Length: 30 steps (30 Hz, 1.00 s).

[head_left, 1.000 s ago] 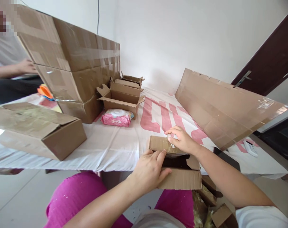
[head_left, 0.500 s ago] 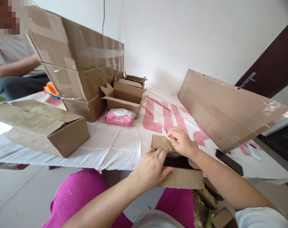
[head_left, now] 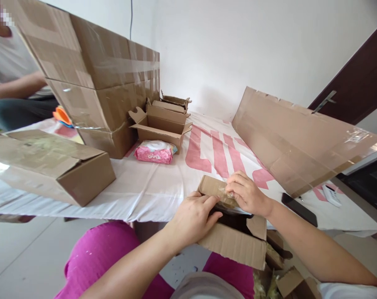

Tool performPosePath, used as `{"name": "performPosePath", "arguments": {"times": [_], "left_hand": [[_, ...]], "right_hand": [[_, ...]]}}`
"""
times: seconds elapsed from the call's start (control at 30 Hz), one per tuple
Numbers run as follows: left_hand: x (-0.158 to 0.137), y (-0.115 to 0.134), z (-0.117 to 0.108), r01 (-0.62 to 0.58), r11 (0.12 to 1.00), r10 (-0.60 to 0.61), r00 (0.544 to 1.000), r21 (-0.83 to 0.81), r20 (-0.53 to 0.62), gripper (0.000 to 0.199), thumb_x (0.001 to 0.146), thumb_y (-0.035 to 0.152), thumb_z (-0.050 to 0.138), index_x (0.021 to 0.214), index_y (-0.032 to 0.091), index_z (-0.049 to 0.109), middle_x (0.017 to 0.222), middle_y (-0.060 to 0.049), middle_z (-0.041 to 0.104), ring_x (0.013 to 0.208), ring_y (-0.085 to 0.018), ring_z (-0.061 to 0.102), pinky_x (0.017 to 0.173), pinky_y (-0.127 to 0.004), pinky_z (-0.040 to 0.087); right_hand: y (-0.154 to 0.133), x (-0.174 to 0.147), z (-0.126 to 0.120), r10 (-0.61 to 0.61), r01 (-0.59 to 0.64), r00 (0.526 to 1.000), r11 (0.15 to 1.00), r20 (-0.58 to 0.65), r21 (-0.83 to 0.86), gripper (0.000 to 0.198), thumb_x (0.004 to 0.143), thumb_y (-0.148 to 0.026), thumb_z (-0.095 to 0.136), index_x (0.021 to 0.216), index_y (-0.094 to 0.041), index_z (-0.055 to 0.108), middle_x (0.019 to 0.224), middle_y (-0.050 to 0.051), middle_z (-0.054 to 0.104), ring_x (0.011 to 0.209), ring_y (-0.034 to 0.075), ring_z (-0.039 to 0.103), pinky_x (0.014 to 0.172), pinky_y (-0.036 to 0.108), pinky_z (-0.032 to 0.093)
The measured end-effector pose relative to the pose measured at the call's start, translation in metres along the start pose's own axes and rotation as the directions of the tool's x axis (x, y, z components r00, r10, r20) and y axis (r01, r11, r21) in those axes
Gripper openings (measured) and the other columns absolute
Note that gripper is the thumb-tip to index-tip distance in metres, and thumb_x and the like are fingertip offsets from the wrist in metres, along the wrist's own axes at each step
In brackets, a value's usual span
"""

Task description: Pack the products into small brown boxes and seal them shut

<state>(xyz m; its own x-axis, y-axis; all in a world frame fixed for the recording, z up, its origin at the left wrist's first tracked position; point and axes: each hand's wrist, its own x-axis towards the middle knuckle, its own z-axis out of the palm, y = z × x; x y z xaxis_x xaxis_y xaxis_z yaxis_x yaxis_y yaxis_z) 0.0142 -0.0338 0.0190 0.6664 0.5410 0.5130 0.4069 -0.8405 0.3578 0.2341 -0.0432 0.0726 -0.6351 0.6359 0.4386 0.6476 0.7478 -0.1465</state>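
A small open cardboard box sits tilted at the table's front edge, over my lap. My left hand grips its left side, thumb toward the dark opening and fingers on the far flap. Crumpled clear packing tape lies along that far flap. Between the fingertips of my right hand a piece of this tape is pinched, lifted off the cardboard. The box's inside is mostly in shadow, so its contents cannot be made out.
A closed carton lies at left, before a tall stack of taped cartons. Open boxes and a pink wipes pack stand behind. A phone and a cardboard panel are at right. Another person sits at far left.
My right hand has moved a little right, pulling the tape up from the flap. The box has turned slightly, and its near flap hangs lower. My left hand keeps its hold.
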Motion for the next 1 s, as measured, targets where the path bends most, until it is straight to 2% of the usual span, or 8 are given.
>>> {"name": "performPosePath", "arguments": {"times": [0.23,0.4,0.5,0.7,0.83,1.0], "left_hand": [[0.000,-0.004,0.003,0.050,0.998,-0.051,0.998,0.035,0.023,0.025,0.088,0.031,0.060,0.108,0.017,0.057,0.082,-0.004,0.072,0.080,-0.023,0.066,0.075,-0.036,0.052],[0.001,-0.007,0.003,0.000,1.000,-0.001,1.000,0.024,0.005,0.025,0.089,0.026,0.058,0.113,0.018,0.057,0.089,-0.004,0.072,0.079,-0.021,0.067,0.080,-0.035,0.052],[0.001,-0.008,0.004,-0.017,0.999,0.017,1.000,0.027,-0.008,0.025,0.089,0.023,0.058,0.114,0.018,0.057,0.090,-0.004,0.072,0.079,-0.021,0.068,0.080,-0.036,0.052],[0.002,-0.010,0.005,-0.044,0.999,0.044,0.999,0.011,-0.012,0.025,0.089,0.020,0.058,0.113,0.018,0.057,0.090,-0.004,0.072,0.079,-0.020,0.069,0.081,-0.034,0.052],[0.003,-0.008,0.006,-0.055,0.998,0.055,0.998,0.020,-0.014,0.023,0.089,0.019,0.057,0.112,0.017,0.057,0.087,-0.004,0.072,0.076,-0.019,0.069,0.081,-0.035,0.052],[0.003,-0.007,0.007,-0.070,0.997,0.070,0.997,0.016,-0.027,0.022,0.091,0.018,0.053,0.112,0.017,0.058,0.086,-0.004,0.073,0.075,-0.019,0.069,0.080,-0.034,0.052]], "right_hand": [[-0.004,-0.005,-0.010,0.019,-0.024,0.995,0.998,0.102,0.052,0.019,0.088,-0.011,0.041,0.087,-0.022,0.056,0.088,0.006,0.058,0.086,0.021,0.049,0.077,0.037,0.045],[-0.004,-0.013,-0.015,0.038,-0.045,0.990,0.998,0.135,0.049,0.020,0.087,-0.010,0.041,0.087,-0.022,0.058,0.089,0.007,0.059,0.085,0.020,0.051,0.076,0.037,0.046],[-0.004,-0.015,-0.016,0.056,-0.067,0.991,0.994,0.121,0.090,0.019,0.090,-0.013,0.040,0.087,-0.023,0.056,0.089,0.007,0.060,0.085,0.020,0.054,0.076,0.037,0.047],[-0.003,-0.017,-0.014,0.034,-0.046,0.996,0.987,0.081,0.152,0.015,0.094,-0.017,0.041,0.092,-0.024,0.054,0.109,0.007,0.068,0.098,0.020,0.058,0.086,0.041,0.046],[0.000,-0.017,-0.011,0.007,-0.018,0.998,0.980,0.054,0.200,0.016,0.095,-0.019,0.039,0.092,-0.025,0.053,0.096,0.005,0.070,0.089,0.020,0.059,0.083,0.040,0.046],[-0.003,-0.015,-0.009,0.051,-0.066,0.996,0.971,0.070,0.228,0.016,0.097,-0.026,0.038,0.091,-0.025,0.053,0.086,0.005,0.068,0.082,0.019,0.056,0.077,0.036,0.046]]}}
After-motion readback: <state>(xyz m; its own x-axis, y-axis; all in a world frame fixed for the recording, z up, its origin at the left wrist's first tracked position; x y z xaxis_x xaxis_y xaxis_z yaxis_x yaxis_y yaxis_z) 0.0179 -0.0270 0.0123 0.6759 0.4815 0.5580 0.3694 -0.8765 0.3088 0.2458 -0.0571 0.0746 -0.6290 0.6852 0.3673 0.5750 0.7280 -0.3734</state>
